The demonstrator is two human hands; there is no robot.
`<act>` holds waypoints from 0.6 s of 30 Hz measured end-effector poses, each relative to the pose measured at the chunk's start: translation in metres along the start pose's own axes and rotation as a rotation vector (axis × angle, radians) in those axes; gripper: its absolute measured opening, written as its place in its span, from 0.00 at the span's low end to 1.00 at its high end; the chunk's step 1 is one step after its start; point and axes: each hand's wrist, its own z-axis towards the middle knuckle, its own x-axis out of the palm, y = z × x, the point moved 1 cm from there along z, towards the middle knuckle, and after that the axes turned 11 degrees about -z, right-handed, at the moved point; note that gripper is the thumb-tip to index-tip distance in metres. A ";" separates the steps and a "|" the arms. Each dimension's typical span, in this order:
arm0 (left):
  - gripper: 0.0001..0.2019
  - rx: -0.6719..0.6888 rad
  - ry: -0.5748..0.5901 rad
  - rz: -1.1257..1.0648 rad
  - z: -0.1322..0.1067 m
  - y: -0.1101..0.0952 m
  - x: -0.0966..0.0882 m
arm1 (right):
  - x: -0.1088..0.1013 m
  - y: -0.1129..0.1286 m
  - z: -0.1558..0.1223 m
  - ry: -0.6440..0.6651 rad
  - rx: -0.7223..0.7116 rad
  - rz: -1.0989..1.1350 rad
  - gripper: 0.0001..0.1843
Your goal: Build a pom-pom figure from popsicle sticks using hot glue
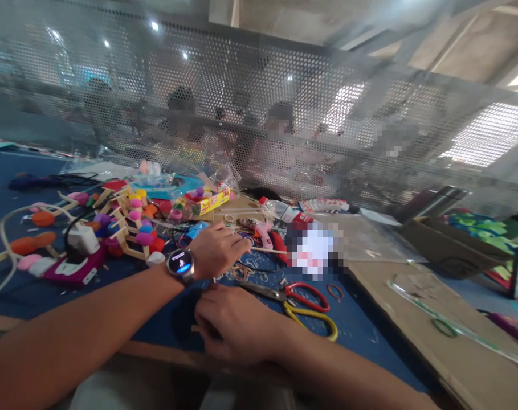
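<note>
My left hand [218,250], with a smartwatch [180,265] on its wrist, reaches over the cluttered blue table. Its fingers are bent together, and a thin wooden stick [268,250] runs rightward from their tips, apparently pinched there. Closer to me, my right hand [231,322] is curled with its fingers turned down and mostly hidden. A small piece of pale wood [195,328] pokes out at its left side; whether the hand grips it is unclear. Just right of my hands lie scissors [295,302] with one red and one yellow handle. A pink glue gun [264,234] rests beyond.
At left, wooden-stick pieces with coloured pompoms [134,228] surround a purple power strip [77,267] with a white charger. A plastic bottle [280,209], yellow box [215,199] and lit screen [314,247] lie farther back. Cardboard [395,307] covers the right; perforated metal mesh [241,102] stands behind.
</note>
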 end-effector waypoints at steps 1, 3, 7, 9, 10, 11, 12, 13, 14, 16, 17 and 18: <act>0.09 0.000 0.002 -0.002 0.000 0.000 0.000 | 0.000 0.000 0.000 -0.010 -0.004 0.017 0.03; 0.09 -0.003 0.013 -0.008 0.000 0.000 0.000 | 0.000 -0.001 -0.001 -0.027 0.001 0.049 0.08; 0.08 -0.021 0.048 -0.011 -0.003 0.002 0.000 | -0.001 0.000 0.000 -0.029 0.029 0.045 0.10; 0.09 -0.044 0.048 -0.014 -0.004 0.002 0.000 | -0.001 0.002 0.001 -0.015 0.014 0.017 0.07; 0.09 -0.057 0.043 -0.018 -0.005 0.003 0.000 | -0.001 0.003 0.002 -0.010 0.000 0.000 0.06; 0.09 -0.070 0.041 -0.022 -0.005 0.004 0.000 | 0.000 0.004 0.002 -0.006 -0.017 -0.017 0.06; 0.09 -0.079 0.041 -0.026 -0.005 0.004 0.000 | 0.000 0.004 0.003 -0.005 -0.038 -0.034 0.06; 0.09 -0.086 0.045 -0.030 -0.006 0.005 0.000 | 0.001 0.005 0.003 -0.006 -0.059 -0.047 0.06; 0.09 -0.093 0.053 -0.035 -0.006 0.005 0.000 | 0.002 0.005 0.003 -0.009 -0.078 -0.053 0.05; 0.09 -0.110 0.068 -0.059 -0.007 0.006 0.000 | 0.003 0.005 0.003 -0.022 -0.098 -0.052 0.05; 0.09 -0.126 0.071 -0.081 -0.007 0.006 0.000 | 0.004 0.005 0.003 -0.030 -0.103 -0.046 0.05; 0.10 -0.152 0.069 -0.115 -0.008 0.007 0.000 | 0.004 0.005 0.003 -0.040 -0.105 -0.038 0.06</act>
